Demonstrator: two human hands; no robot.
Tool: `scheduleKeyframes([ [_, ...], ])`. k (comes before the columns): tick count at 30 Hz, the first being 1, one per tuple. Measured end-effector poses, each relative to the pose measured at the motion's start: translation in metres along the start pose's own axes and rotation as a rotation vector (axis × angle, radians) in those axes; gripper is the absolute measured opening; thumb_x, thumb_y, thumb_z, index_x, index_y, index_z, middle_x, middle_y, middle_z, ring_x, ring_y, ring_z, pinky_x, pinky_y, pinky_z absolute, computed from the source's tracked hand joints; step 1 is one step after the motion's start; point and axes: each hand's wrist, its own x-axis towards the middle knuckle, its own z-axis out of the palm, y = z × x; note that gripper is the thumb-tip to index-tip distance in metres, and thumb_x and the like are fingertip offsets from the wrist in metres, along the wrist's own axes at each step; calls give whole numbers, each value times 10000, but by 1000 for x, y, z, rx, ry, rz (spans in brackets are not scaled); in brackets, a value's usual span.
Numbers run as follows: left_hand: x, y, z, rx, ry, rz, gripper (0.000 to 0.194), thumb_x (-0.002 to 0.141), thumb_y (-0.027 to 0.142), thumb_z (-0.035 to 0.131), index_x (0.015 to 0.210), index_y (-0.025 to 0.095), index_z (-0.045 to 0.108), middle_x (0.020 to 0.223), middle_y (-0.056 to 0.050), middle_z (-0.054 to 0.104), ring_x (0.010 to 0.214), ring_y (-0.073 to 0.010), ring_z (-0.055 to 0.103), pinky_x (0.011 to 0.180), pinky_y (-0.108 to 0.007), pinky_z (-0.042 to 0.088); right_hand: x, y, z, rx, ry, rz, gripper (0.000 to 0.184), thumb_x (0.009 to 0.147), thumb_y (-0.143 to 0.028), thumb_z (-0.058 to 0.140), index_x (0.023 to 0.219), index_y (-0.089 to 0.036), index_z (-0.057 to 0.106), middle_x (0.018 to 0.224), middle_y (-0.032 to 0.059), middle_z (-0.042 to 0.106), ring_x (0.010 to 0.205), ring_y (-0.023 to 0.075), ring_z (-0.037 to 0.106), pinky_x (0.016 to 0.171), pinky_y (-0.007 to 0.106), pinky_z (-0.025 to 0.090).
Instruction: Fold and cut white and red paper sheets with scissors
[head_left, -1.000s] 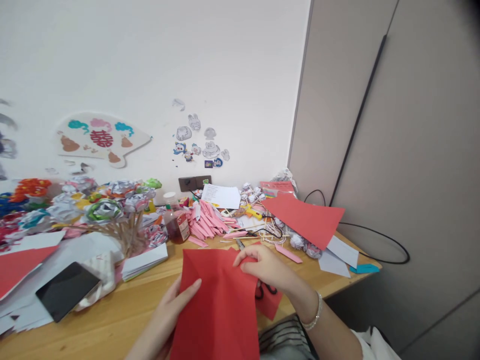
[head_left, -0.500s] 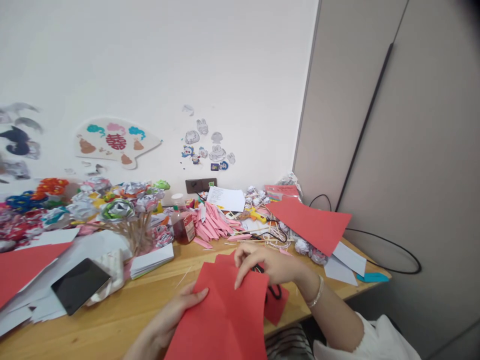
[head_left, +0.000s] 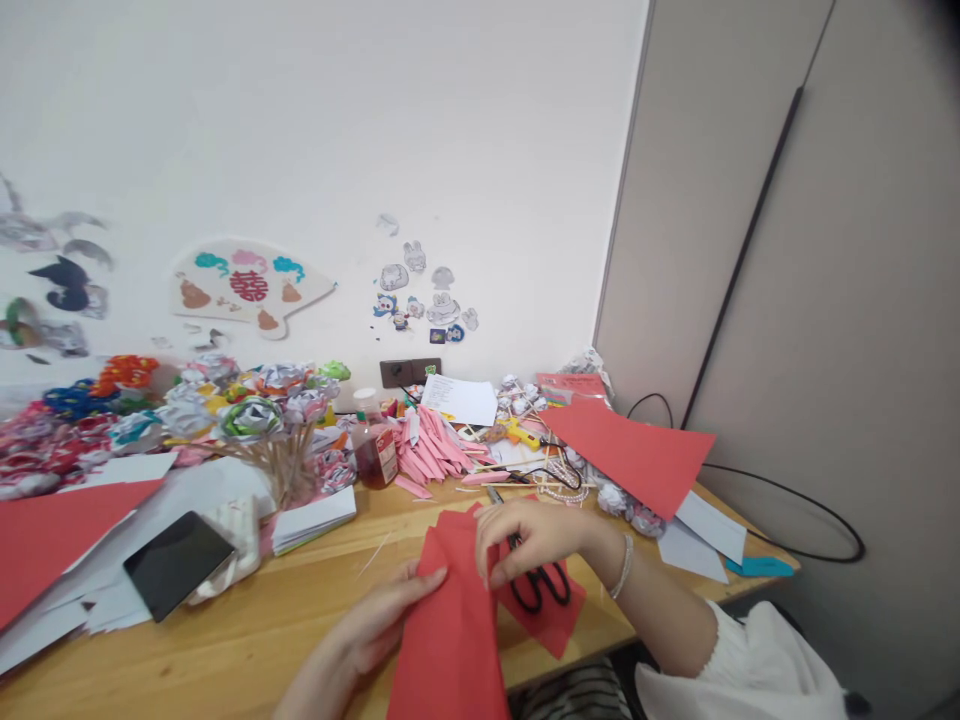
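Observation:
Red paper [head_left: 450, 640] is raised over the front of the table, bent lengthwise. My left hand [head_left: 386, 615] is closed on its left edge, thumb on the near face and fingers behind. At the paper's upper right, my right hand [head_left: 529, 540] pinches the edge between thumb and fingers. Just below my right hand, black-handled scissors [head_left: 551, 588] lie on another piece of red paper [head_left: 551, 630] on the table. Part of the scissors is hidden behind my right hand.
A phone-like black slab [head_left: 178, 565] lies at left by a white paper stack [head_left: 315, 520]. Behind stand a bottle [head_left: 373, 450], pink paper strips [head_left: 431, 445], a yellow glue gun [head_left: 521, 433] and paper flowers [head_left: 255, 418]. A red sheet [head_left: 634, 450] lies at right.
The red paper has narrowed and bent as my right hand drew its right edge in. The scissors' handles now show more. The view has shifted slightly left.

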Motion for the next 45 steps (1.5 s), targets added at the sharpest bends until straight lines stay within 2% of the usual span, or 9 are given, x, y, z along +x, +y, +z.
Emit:
scheduleKeyframes([
  [8,20,2,-4,21,131,-1,266,661,257,683,882,113,644,773,-92,726,637,-201,670,705,-308,495,10,15,-5,230,59,85,405,681,-509,618,800,-123,648,765,29,613,753,149,542,748,264,415],
  [13,21,0,-11,12,76,-93,279,649,244,678,890,104,658,775,-103,727,712,-237,676,776,-356,478,13,20,-21,253,-416,-86,388,698,-530,591,713,-154,687,873,83,666,898,182,565,864,291,366],
  [15,21,0,-10,1,39,-82,313,649,233,675,930,97,649,808,-117,725,732,-250,675,778,-371,475,11,20,-24,233,-469,-30,388,679,-527,610,709,-147,683,883,81,671,912,182,566,829,268,384],
  [24,20,-1,10,153,154,74,413,654,316,687,1008,113,623,854,-108,718,770,-248,664,751,-341,480,3,31,10,-21,130,434,353,671,-480,635,683,-130,591,586,-56,506,536,90,455,480,185,339],
  [29,19,-1,22,260,101,154,377,672,298,664,1002,117,632,805,-71,718,699,-226,655,654,-304,481,12,30,36,-242,475,382,237,739,-388,617,714,-154,580,812,9,529,842,165,485,739,261,387],
  [32,18,-1,23,280,124,198,378,669,305,657,1005,133,634,829,-56,713,752,-220,641,650,-280,470,16,23,43,-314,571,338,169,801,-322,561,714,-177,571,914,25,490,963,171,434,839,297,356],
  [37,15,-7,20,286,180,263,346,681,362,617,950,148,659,906,-55,703,833,-229,616,677,-282,459,22,19,49,-334,689,404,135,798,-210,554,668,-176,540,776,-3,532,780,137,494,711,249,373],
  [41,17,-16,13,345,344,295,395,691,460,569,937,168,670,1059,-66,664,1006,-264,560,827,-342,441,24,20,55,-348,721,460,150,817,-202,509,672,-176,533,659,-24,556,623,112,493,564,209,328],
  [45,18,-25,6,358,518,319,476,692,511,552,1003,164,647,1226,-109,558,1208,-271,410,1016,-392,283,24,22,60,-460,745,496,174,820,-205,507,652,-167,529,661,-10,582,616,114,503,543,207,303],
])
